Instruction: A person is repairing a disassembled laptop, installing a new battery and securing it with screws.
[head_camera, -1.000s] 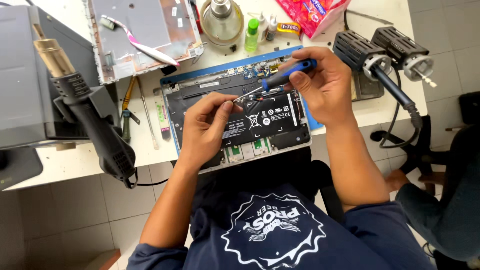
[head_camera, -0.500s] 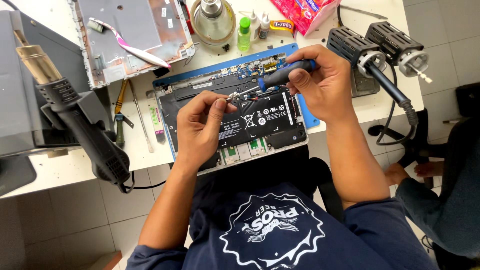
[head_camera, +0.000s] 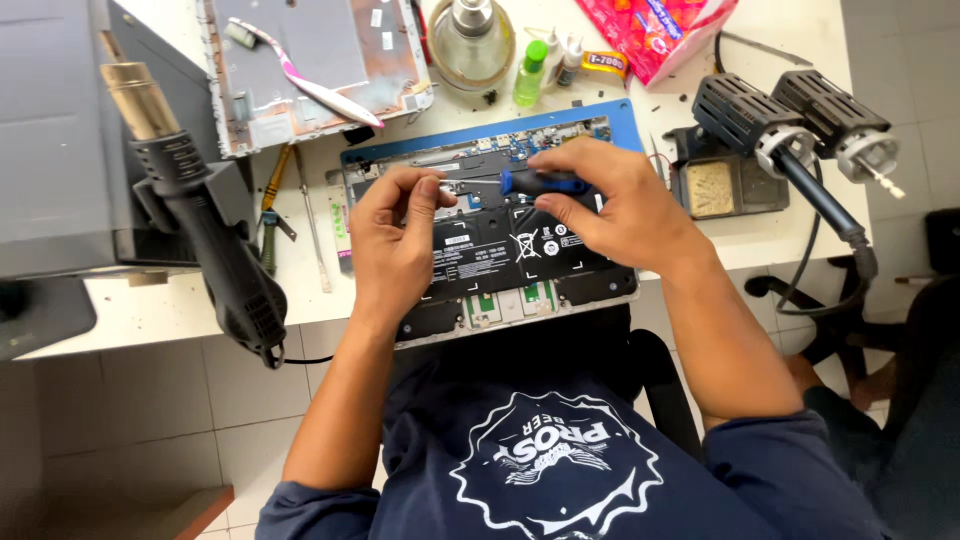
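An opened laptop base (head_camera: 500, 290) lies bottom-up on a blue mat (head_camera: 620, 118), its black battery (head_camera: 500, 250) and circuit board exposed. My right hand (head_camera: 610, 205) grips a blue-and-black screwdriver (head_camera: 545, 182) held nearly level, tip pointing left over the upper edge of the battery. My left hand (head_camera: 395, 245) rests on the left part of the laptop, thumb and forefinger pinched together near the screwdriver tip. Whether a screw sits between those fingers is too small to see.
A hot-air gun (head_camera: 215, 240) hangs on a grey station (head_camera: 60, 150) at left. The removed laptop cover (head_camera: 310, 60) with a toothbrush lies behind. Bottles (head_camera: 530, 70), a glass burner (head_camera: 470, 35), a red packet (head_camera: 655, 30), soldering stands (head_camera: 790, 125) and hand tools (head_camera: 275, 210) crowd the table.
My right hand has swung the screwdriver from a slant to nearly level and lower over the battery. My left hand's fingers have lifted and pinched near the tip. The camera has shifted slightly.
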